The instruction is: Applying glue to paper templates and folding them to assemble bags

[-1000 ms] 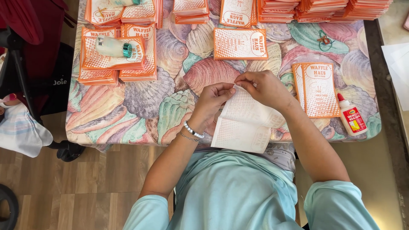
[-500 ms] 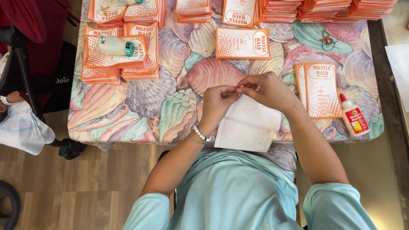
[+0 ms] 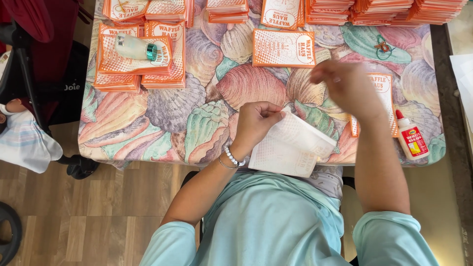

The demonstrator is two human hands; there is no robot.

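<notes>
My left hand [image 3: 256, 123] pinches the top edge of a white folded paper bag [image 3: 293, 148] that hangs over the near edge of the shell-patterned table [image 3: 197, 118]. My right hand [image 3: 347, 86] is blurred in the air above the table, to the right of the bag, over a small stack of orange printed bags [image 3: 382, 101]. It holds nothing that I can make out. A white glue bottle with a red cap [image 3: 411, 138] lies just right of that stack.
Stacks of orange printed bags [image 3: 138, 64] fill the left and far side of the table, one topped by a pale bottle [image 3: 135, 48]. One bag [image 3: 283, 48] lies flat at centre. A black stroller frame [image 3: 44, 74] stands to the left on the wooden floor.
My right hand has let go of the white bag's top edge and swung up and to the right. My left hand still holds the bag.
</notes>
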